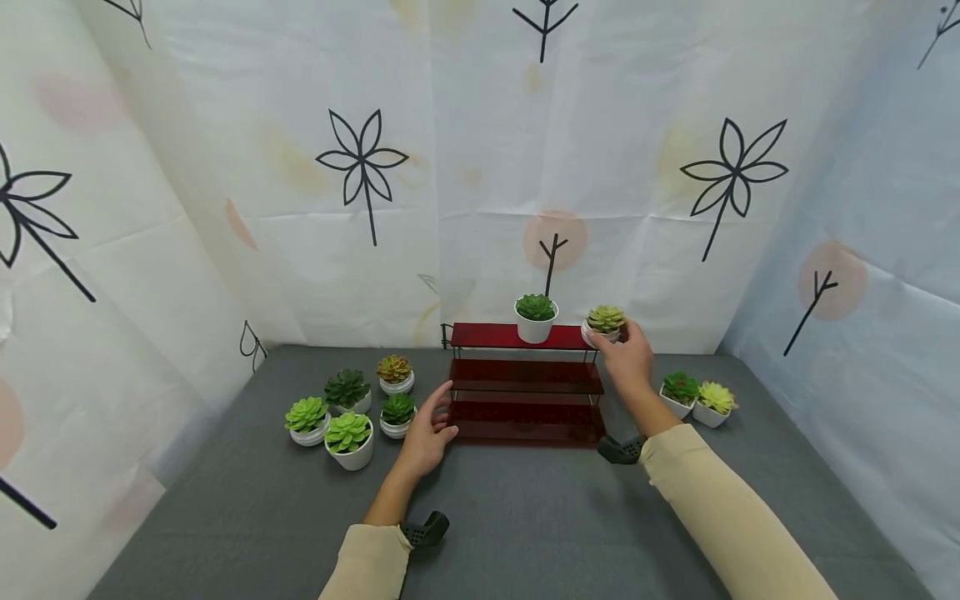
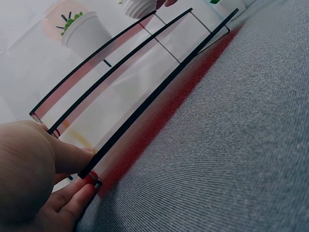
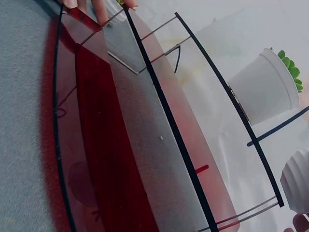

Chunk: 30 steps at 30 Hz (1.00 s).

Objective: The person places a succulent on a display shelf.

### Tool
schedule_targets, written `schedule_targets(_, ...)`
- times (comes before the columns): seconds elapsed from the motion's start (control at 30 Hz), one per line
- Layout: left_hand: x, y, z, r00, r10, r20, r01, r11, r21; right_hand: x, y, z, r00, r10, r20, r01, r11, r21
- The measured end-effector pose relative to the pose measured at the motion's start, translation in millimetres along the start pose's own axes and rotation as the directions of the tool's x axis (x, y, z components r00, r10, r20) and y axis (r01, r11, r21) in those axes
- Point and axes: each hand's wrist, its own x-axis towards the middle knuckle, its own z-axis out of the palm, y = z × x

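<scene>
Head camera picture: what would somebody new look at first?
Probably the red three-tier rack in the middle, its left side gripped by the left hand. Next, the pale green plant that the right hand holds at the right end of the top shelf. Then the five little potted plants bunched together on the left.

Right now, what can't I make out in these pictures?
Head view: the darkest plant's pot, partly hidden by the bright plant in front.
Left wrist view: most leaves of the held plant, cut off by the top edge.
Right wrist view: most of the right hand, cut off bottom right, and of the left hand, cut off above.
</scene>
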Motion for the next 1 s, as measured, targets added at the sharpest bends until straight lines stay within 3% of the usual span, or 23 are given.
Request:
schedule_targets(0.23,8.7,-32.2,2.9,1.0,0.005,-0.027,-0.004,0.999,0.035,2.8,-3.0,8.4,1.0,0.025,0.011,-0.025,1.0,-0.004)
schedule_targets(1.0,7.5,-33.1,2.2,0.999,-0.021,-0.03,0.022,0.999,0.045,8.3,-3.1,21.6,0.998,0.028,0.06,-0.031,0.998,0.058)
